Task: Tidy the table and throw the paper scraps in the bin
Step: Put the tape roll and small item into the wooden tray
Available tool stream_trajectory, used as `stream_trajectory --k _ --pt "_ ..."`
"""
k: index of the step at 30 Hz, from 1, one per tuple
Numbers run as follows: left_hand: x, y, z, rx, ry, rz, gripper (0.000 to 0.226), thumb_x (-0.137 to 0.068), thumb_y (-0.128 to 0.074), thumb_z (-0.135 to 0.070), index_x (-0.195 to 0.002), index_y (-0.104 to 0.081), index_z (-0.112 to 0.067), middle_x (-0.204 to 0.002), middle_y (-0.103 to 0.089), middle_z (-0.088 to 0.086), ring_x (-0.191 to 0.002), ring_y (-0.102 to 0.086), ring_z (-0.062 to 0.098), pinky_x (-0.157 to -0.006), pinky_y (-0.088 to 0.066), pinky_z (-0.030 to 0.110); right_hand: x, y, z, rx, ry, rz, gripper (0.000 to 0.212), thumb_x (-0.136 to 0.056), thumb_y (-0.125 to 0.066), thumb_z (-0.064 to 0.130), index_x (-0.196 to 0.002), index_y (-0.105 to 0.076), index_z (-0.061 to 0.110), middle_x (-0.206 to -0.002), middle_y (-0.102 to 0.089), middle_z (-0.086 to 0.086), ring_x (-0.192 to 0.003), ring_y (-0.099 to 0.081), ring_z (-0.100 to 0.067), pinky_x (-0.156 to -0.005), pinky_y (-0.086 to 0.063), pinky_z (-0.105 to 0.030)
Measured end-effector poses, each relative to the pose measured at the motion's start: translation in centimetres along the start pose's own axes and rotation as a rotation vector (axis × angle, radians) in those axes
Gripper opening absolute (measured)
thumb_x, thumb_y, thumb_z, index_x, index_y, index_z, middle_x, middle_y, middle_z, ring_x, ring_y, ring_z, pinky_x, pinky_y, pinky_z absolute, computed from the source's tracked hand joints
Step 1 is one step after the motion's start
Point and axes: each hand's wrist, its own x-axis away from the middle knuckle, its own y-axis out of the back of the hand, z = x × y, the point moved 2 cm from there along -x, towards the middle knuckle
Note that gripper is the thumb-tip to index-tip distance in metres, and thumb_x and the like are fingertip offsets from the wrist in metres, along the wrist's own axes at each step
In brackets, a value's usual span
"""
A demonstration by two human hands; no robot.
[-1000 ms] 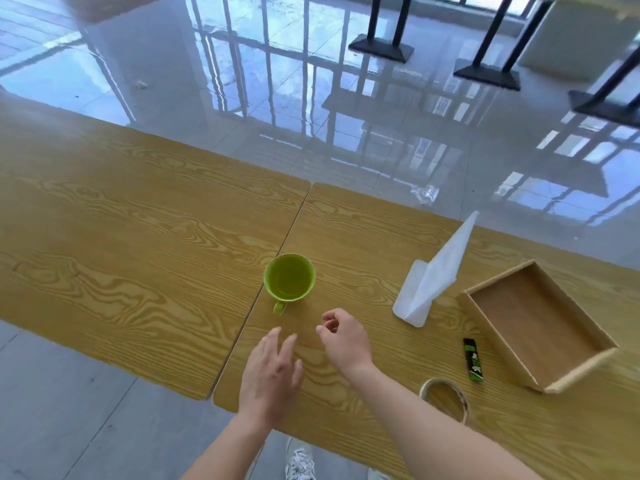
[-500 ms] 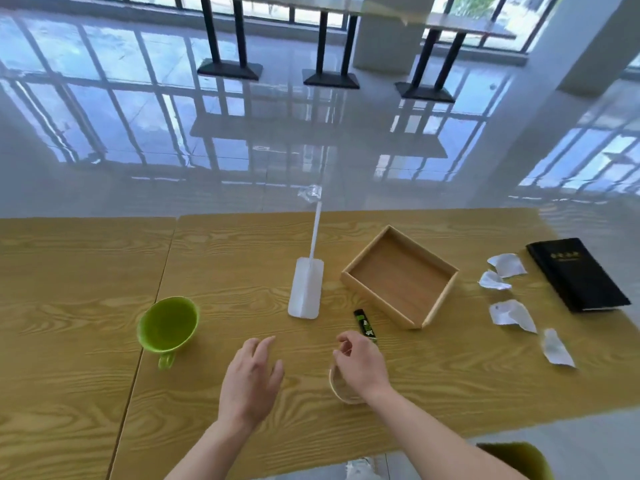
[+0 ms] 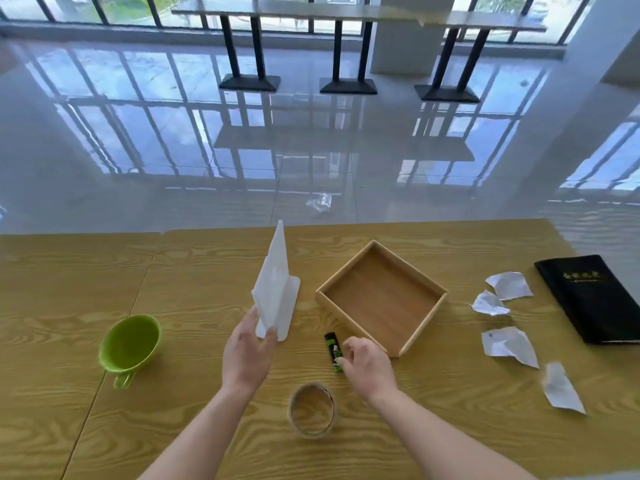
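Several white paper scraps (image 3: 508, 345) lie on the right part of the wooden table (image 3: 194, 271), well clear of both hands. My left hand (image 3: 247, 351) pinches the lower edge of a white upright stand (image 3: 275, 289) between thumb and fingers. My right hand (image 3: 367, 367) curls its fingertips around the near end of a small green and black stick (image 3: 332, 344), which lies flat beside the wooden tray (image 3: 427, 317). No bin is in view.
A green cup (image 3: 130, 342) sits at the left. A tape roll (image 3: 311, 414) stands between my forearms. A black notebook (image 3: 588, 296) lies at the far right. A crumpled plastic piece (image 3: 320, 202) lies on the glossy floor beyond the table.
My view swung right, from the cup to the tray and scraps. My left hand reached forward onto the white stand. My right hand moved from above the tape roll to the green and black stick.
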Motion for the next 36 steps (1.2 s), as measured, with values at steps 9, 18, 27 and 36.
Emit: stream_trajectory --k 9,18,27,36 --pt "-1.6 0.1 -1.3 -0.001 0.026 -0.065 0.011 -0.094 -0.057 -0.027 -0.087 -0.058 -0.02 -0.084 -0.065 -0.007 -0.072 -0.055 0.002 -0.057 -0.036 0.018 -1.7 -1.4 0.8 0.098 0.046 0.083 0.018 -0.091 -0.065 0.025 -0.092 -0.049 0.017 -0.093 -0.052 -0.001 -0.085 -0.057 -0.021 -0.074 -0.049 -0.032" --pt "-1.7 -0.1 -1.4 -0.027 -0.096 -0.046 0.031 -0.091 -0.064 -0.02 -0.064 -0.048 -0.02 -0.062 -0.058 -0.01 -0.06 -0.054 0.01 -0.051 -0.036 0.028 -3.0 -1.7 1.8 0.067 0.03 0.025 0.018 -0.094 -0.062 0.023 -0.106 -0.054 0.013 -0.102 -0.055 -0.005 -0.096 -0.06 -0.025 -0.081 -0.05 -0.033" --pt "-1.4 0.4 -1.0 -0.021 -0.132 -0.043 0.032 -0.089 -0.065 -0.018 -0.063 -0.046 -0.019 -0.059 -0.054 -0.011 -0.055 -0.05 0.008 -0.05 -0.033 0.028 0.5 -3.3 0.8 0.096 0.115 0.151 0.074 -0.075 -0.074 0.052 -0.135 -0.043 0.022 -0.12 -0.042 0.0 -0.109 -0.043 -0.021 -0.095 -0.046 -0.033" --pt "-1.0 1.0 -0.6 -0.13 -0.163 -0.087 0.045 -0.09 -0.061 -0.016 -0.055 -0.034 -0.022 -0.046 -0.039 -0.007 -0.044 -0.034 0.01 -0.044 -0.027 0.029 0.6 -3.1 1.8 0.314 0.287 0.133 0.015 -0.094 -0.054 0.018 -0.089 -0.061 0.005 -0.099 -0.058 -0.009 -0.097 -0.055 -0.028 -0.077 -0.051 -0.04"
